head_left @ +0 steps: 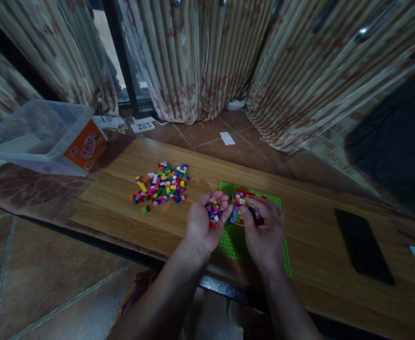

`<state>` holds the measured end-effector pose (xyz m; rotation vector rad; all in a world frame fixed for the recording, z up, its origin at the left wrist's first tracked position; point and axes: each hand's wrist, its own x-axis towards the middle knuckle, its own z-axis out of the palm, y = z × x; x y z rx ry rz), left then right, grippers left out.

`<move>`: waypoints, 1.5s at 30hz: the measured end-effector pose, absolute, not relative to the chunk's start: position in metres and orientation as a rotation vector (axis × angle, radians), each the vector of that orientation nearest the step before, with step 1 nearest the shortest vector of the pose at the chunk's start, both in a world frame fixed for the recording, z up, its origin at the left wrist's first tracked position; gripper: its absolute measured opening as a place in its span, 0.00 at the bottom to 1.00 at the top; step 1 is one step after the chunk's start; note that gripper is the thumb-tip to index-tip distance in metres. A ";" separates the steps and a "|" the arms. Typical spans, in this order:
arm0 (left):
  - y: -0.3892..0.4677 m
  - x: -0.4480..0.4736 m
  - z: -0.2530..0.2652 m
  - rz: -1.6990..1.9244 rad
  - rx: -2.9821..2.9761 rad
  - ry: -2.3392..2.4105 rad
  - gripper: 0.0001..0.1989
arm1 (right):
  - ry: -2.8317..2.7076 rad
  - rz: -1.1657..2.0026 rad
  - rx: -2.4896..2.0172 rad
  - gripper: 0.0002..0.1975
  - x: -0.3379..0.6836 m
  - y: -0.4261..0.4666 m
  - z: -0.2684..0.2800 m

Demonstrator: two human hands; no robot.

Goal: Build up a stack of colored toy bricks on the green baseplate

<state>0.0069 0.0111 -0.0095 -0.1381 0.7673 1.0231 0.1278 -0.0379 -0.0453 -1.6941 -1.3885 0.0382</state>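
My left hand [203,217] is cupped palm up around several small toy bricks [213,211], purple, pink, white and red among them. Beside it, my right hand [264,222] reaches over a multicoloured structure of toy bricks [238,200] on a green baseplate [228,245]. Its thumb and fingers are bent together at the structure's right side; whether a loose brick is between them is hidden. Farther left on the wooden board lies a spread pile of loose bricks [165,184], with a single green brick [145,209] just in front of it.
A clear plastic bin [40,156] with an orange label stands at the far left. To the right, a black flat phone-like slab [363,245] lies on the wooden board [313,245]. Curtains [193,61] hang behind, and a white paper [227,138] is on the tiled floor.
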 end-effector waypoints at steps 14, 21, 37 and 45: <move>0.010 0.002 -0.002 0.996 -0.064 0.545 0.14 | -1.370 0.105 -1.730 0.10 0.126 -0.037 -0.046; 0.006 0.000 0.001 0.930 -0.014 0.445 0.15 | -1.378 0.116 -1.755 0.08 0.127 -0.035 -0.045; 0.016 -0.007 0.001 1.024 -0.019 0.497 0.16 | -1.343 0.183 -1.666 0.12 0.139 -0.038 -0.043; 0.014 -0.004 0.003 0.996 -0.017 0.508 0.15 | -1.370 0.130 -1.718 0.09 0.133 -0.039 -0.045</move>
